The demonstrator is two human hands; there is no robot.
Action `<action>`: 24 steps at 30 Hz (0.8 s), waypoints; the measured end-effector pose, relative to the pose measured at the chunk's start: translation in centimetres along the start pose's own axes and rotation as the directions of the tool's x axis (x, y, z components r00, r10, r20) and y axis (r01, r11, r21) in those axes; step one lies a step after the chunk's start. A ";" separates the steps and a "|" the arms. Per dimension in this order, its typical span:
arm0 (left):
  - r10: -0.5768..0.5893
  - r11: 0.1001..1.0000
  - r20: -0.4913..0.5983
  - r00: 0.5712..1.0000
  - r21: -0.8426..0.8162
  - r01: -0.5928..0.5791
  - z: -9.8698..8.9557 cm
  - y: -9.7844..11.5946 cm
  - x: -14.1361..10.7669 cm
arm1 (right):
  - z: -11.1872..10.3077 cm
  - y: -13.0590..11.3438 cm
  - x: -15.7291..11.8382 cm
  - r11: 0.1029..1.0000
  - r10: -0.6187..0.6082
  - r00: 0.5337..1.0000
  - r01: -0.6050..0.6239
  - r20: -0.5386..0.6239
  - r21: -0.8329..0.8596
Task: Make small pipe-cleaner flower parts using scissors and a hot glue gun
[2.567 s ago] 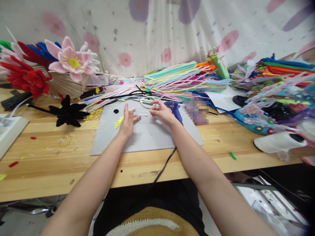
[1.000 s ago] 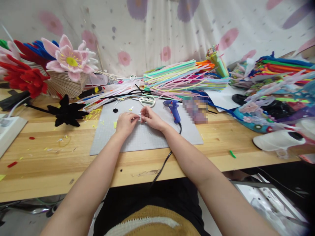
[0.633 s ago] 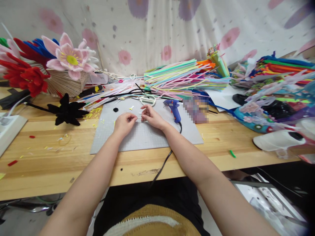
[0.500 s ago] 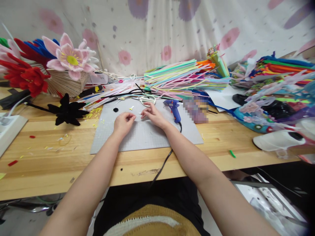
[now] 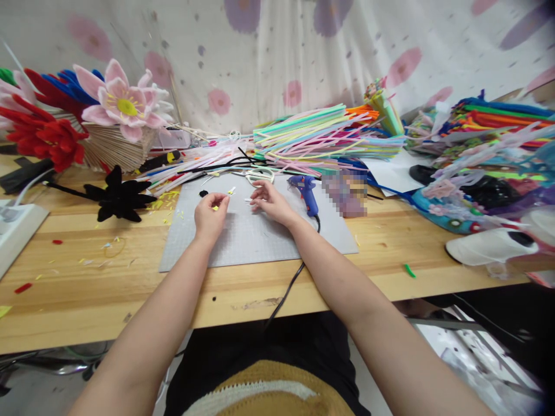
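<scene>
Over the left part of the grey mat (image 5: 255, 242), my left hand (image 5: 211, 215) has its fingers pinched together, with a bit of yellow showing between them. A small white and yellow piece (image 5: 232, 191) lies by its fingertips, and a small black piece (image 5: 203, 193) is just behind it. My right hand (image 5: 271, 202) is near the middle of the mat with its fingers bent and a small white piece (image 5: 248, 200) at the fingertips. Scissors (image 5: 260, 174) with pale handles lie behind it. To its right rests a blue glue gun (image 5: 306, 193).
A black fuzzy flower (image 5: 115, 195) lies left of the mat. Pipe cleaner bundles (image 5: 312, 136) are piled along the back. Pink (image 5: 125, 107) and red flowers (image 5: 56, 138) stand at the back left. A white bottle-like object (image 5: 492, 247) lies at the right.
My left hand has moved left, away from my right hand, and a bit of yellow now shows at its fingers. My right hand has barely moved.
</scene>
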State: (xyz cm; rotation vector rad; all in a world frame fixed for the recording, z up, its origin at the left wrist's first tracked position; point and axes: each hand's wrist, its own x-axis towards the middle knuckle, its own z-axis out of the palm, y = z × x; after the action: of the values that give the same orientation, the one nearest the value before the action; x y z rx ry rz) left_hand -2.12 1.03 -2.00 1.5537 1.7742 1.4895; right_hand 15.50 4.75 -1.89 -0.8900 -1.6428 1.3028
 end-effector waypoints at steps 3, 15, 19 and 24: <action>0.016 1.000 0.035 0.999 0.004 -0.016 0.1 0.0 -0.1 | 0.0 -0.1 0.4 0.994 -0.043 0.998 0.048 -0.048 0.098; 0.000 0.983 0.234 0.972 0.179 -0.043 0.0 0.8 -0.8 | -10.0 -6.7 -2.7 0.859 -0.350 0.845 0.116 -0.405 -0.499; -0.013 0.982 0.231 0.973 0.187 -0.031 0.3 1.1 -0.9 | -12.2 -4.3 -3.5 0.863 -0.325 0.761 -0.004 -0.561 -0.505; -0.011 0.985 0.246 0.969 0.167 -0.032 0.5 1.5 -1.0 | -11.1 -1.9 -3.4 0.923 -0.005 0.871 -0.185 -0.492 -0.337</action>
State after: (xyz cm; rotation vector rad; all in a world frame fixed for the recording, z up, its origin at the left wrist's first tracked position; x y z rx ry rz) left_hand -0.63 0.12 -1.31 1.7477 1.7855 1.1150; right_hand 26.96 5.53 0.53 -1.4145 -1.4677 0.7336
